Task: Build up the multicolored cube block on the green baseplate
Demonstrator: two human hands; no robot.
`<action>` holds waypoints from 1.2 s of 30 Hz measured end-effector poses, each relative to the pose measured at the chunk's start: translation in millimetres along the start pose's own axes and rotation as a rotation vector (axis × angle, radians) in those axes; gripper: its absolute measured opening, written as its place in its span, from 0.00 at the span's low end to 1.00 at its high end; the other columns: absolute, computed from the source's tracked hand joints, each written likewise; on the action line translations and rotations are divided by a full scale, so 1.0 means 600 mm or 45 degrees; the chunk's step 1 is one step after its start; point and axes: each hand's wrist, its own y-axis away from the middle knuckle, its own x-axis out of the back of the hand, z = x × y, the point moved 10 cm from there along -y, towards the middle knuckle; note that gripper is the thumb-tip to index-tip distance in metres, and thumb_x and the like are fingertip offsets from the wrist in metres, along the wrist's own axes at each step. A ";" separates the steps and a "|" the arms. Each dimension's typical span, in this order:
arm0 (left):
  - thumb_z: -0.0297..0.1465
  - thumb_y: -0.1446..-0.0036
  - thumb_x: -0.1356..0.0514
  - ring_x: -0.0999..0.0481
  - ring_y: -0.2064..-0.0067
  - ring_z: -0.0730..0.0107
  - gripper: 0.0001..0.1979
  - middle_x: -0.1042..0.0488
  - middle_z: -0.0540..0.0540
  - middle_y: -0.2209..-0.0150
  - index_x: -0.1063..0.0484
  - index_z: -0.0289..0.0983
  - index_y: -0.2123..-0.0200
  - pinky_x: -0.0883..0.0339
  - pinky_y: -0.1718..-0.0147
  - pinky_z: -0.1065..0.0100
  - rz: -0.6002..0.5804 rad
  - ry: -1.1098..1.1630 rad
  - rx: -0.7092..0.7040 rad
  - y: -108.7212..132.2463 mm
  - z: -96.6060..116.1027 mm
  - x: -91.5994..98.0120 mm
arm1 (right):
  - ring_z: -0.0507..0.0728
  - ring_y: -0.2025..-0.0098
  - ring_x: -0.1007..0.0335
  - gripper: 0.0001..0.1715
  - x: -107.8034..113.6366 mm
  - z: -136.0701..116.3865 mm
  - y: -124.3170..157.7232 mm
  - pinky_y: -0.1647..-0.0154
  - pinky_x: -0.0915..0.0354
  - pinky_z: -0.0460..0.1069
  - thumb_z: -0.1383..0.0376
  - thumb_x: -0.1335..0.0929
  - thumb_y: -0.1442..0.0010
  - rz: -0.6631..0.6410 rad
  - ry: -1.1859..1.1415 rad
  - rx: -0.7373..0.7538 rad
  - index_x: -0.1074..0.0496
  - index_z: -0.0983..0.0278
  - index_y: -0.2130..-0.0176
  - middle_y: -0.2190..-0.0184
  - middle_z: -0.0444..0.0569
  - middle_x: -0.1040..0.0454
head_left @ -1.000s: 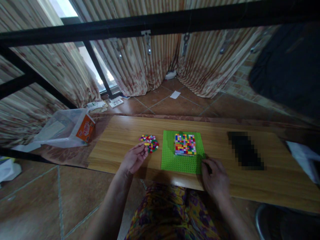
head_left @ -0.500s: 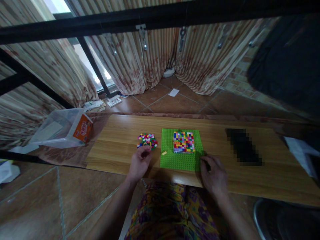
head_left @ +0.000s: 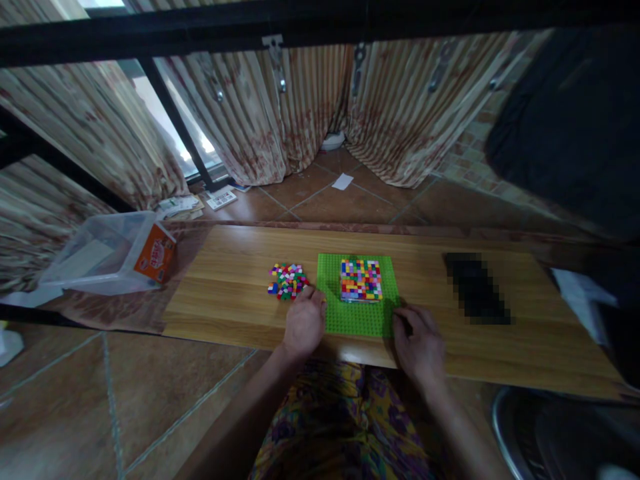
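Note:
A green baseplate (head_left: 357, 317) lies on a wooden board (head_left: 225, 293) in front of me. A square block of many-coloured small bricks (head_left: 361, 279) stands on its far half. Left of the plate is a loose pile of small coloured bricks (head_left: 286, 280). My left hand (head_left: 304, 325) rests palm down at the plate's left edge, just right of the pile, with its fingers curled; what they pinch is hidden. My right hand (head_left: 419, 339) is at the plate's near right corner, fingers closed on that corner.
A pixelated dark object (head_left: 475, 288) lies on the board to the right. A clear plastic tub (head_left: 95, 257) with an orange carton (head_left: 156, 251) sits at the left. A black metal frame (head_left: 210, 27) crosses overhead. Curtains, tiled floor and scattered papers (head_left: 220, 198) lie beyond.
My left hand moved right from beside the loose pile to the plate's left edge, covering the spot where a small yellow piece lay. My right hand stayed at the plate's corner.

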 end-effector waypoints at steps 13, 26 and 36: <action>0.27 0.36 0.49 0.25 0.62 0.63 0.08 0.25 0.44 0.66 0.30 0.37 0.64 0.33 0.62 0.65 0.269 0.157 0.058 0.018 -0.053 0.030 | 0.61 0.55 0.28 0.17 -0.004 0.004 0.003 0.52 0.30 0.57 0.58 0.38 0.34 -0.014 -0.024 -0.023 0.24 0.64 0.60 0.59 0.56 0.25; 0.29 0.37 0.47 0.22 0.59 0.60 0.12 0.22 0.42 0.59 0.24 0.39 0.56 0.32 0.62 0.65 0.203 0.013 0.252 0.013 -0.075 0.033 | 0.61 0.56 0.28 0.16 -0.001 0.000 0.001 0.53 0.30 0.57 0.59 0.38 0.34 -0.005 -0.016 -0.007 0.24 0.64 0.60 0.58 0.56 0.25; 0.27 0.40 0.44 0.21 0.58 0.61 0.16 0.21 0.43 0.55 0.26 0.40 0.50 0.30 0.60 0.64 0.266 0.086 0.310 0.017 -0.091 0.040 | 0.60 0.56 0.28 0.16 -0.002 -0.001 0.000 0.52 0.30 0.56 0.59 0.38 0.33 -0.006 -0.026 -0.013 0.24 0.63 0.60 0.58 0.55 0.25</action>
